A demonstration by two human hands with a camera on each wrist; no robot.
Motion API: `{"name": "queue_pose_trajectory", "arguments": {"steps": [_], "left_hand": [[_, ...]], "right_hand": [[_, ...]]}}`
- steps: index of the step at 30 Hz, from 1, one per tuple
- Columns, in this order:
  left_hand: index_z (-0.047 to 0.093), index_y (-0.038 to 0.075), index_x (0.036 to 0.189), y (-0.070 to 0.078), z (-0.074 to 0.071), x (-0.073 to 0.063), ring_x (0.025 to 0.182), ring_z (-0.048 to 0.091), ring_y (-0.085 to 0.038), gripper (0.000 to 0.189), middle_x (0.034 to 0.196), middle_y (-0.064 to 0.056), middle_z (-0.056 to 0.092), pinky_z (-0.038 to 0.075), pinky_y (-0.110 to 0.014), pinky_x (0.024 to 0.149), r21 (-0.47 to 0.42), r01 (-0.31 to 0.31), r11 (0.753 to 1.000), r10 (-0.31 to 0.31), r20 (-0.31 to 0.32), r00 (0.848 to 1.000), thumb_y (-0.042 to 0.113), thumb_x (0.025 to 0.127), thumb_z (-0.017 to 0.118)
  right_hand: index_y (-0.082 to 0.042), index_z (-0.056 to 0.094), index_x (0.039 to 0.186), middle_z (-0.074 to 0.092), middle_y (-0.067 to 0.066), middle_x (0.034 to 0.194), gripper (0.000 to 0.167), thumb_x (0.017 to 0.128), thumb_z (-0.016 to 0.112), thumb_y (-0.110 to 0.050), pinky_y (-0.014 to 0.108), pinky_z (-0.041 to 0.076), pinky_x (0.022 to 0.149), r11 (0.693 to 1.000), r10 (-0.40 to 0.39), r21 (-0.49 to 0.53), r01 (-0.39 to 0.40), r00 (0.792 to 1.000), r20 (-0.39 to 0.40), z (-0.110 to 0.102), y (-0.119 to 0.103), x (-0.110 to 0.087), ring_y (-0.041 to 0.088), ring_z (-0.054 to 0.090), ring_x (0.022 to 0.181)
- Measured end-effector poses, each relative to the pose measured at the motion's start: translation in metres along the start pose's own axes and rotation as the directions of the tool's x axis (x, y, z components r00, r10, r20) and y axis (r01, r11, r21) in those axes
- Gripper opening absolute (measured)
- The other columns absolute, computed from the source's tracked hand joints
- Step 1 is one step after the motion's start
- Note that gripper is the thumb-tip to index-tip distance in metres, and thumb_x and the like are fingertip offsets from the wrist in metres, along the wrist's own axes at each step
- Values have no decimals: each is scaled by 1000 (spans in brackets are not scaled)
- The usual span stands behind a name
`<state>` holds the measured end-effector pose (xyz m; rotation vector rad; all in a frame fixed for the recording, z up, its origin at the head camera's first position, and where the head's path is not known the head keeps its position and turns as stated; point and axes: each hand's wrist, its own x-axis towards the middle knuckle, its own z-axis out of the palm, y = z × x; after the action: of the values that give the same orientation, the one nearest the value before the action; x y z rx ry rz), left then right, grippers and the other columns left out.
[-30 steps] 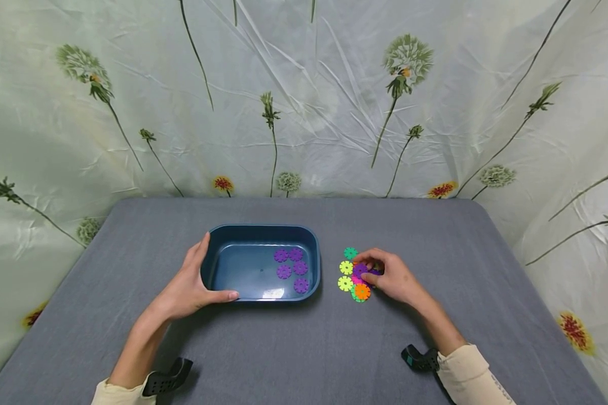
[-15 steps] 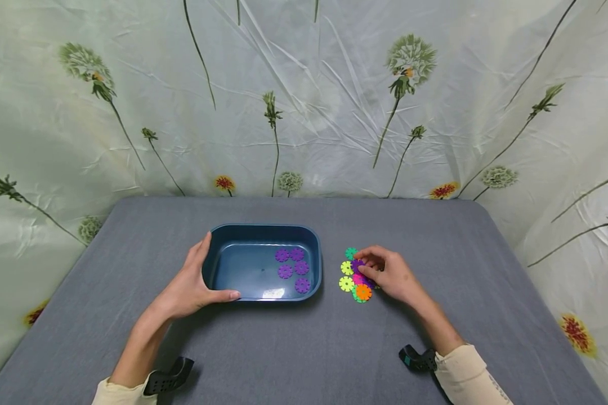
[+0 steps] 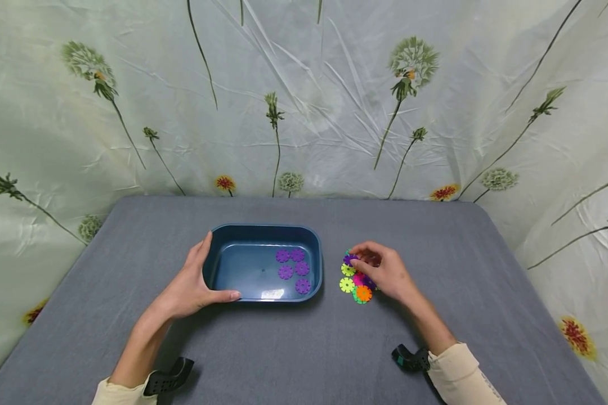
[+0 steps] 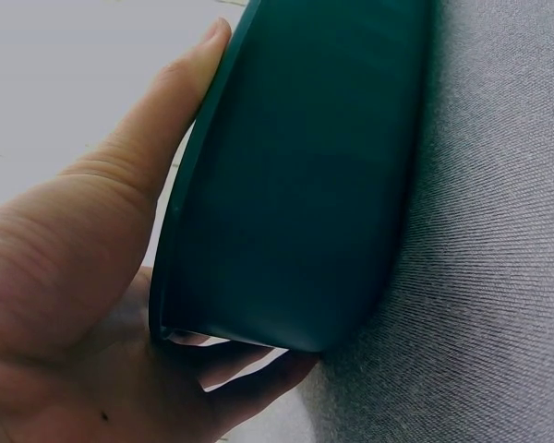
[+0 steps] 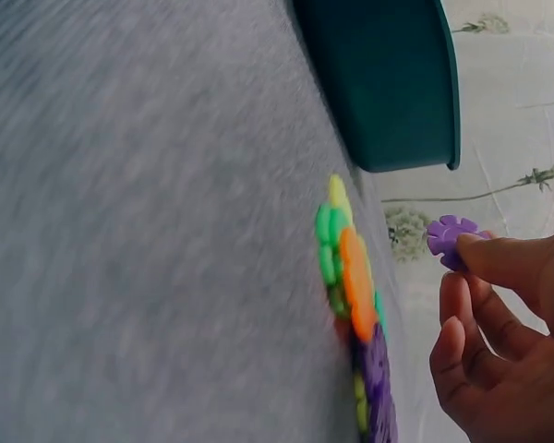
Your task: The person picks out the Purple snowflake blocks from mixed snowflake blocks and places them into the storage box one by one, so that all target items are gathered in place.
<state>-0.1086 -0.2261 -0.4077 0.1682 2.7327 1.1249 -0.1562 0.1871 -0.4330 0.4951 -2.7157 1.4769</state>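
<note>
The right hand (image 3: 387, 273) pinches a purple disc (image 5: 451, 238) between thumb and fingertips, the other fingers curled loosely below. In the right wrist view this disc is clear of the table. In the head view it overlaps the far end of the pile, just beside the upper yellow disc (image 3: 348, 270).

The pile lies flat under and beside this hand, between it and the tray (image 3: 238, 273). At its near end an orange disc (image 3: 363, 293) overlaps a green one (image 3: 358, 301); a second yellow disc (image 3: 347, 285) sits at the left, with a pink disc (image 3: 358, 279) and more purple beside it. The hand hides part of the pile.

The left hand (image 3: 190, 284) grips the tray's left end, thumb over the near edge by the near left corner, fingers spread round to the far left corner. Inside, five purple pieces (image 3: 285, 272) lie in the right half, one by the near right corner.

The tray rests left of the middle of the table (image 3: 284, 354), well in from its far edge. Behind that edge hangs a flowered cloth (image 3: 314, 118).
</note>
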Motion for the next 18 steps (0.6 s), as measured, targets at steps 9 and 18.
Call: {"name": "queue_pose_trajectory", "arguments": {"steps": [9, 18], "left_hand": [[-8, 8, 167, -1, 1, 0, 150, 24, -59, 144, 169, -34, 6, 30, -77, 114, -2, -3, 1000, 3, -3, 1000, 43, 72, 95], [-9, 9, 167, -1, 0, 1, 150, 24, -59, 145, 169, -33, 6, 31, -77, 113, -1, 1, 1000, -1, -2, 1000, 43, 72, 95]], "right_hand": [[-4, 74, 111, 74, 16, 103, 16, 96, 75, -10, 19, 56, 77, 992, -18, 122, 22, 999, -30, 8, -12, 8, 14, 69, 84], [-5, 74, 111, 74, 16, 103, 16, 97, 74, -10, 20, 57, 81, 981, -28, 191, 30, 1000, -12, 14, -27, 14, 12, 69, 88]]}}
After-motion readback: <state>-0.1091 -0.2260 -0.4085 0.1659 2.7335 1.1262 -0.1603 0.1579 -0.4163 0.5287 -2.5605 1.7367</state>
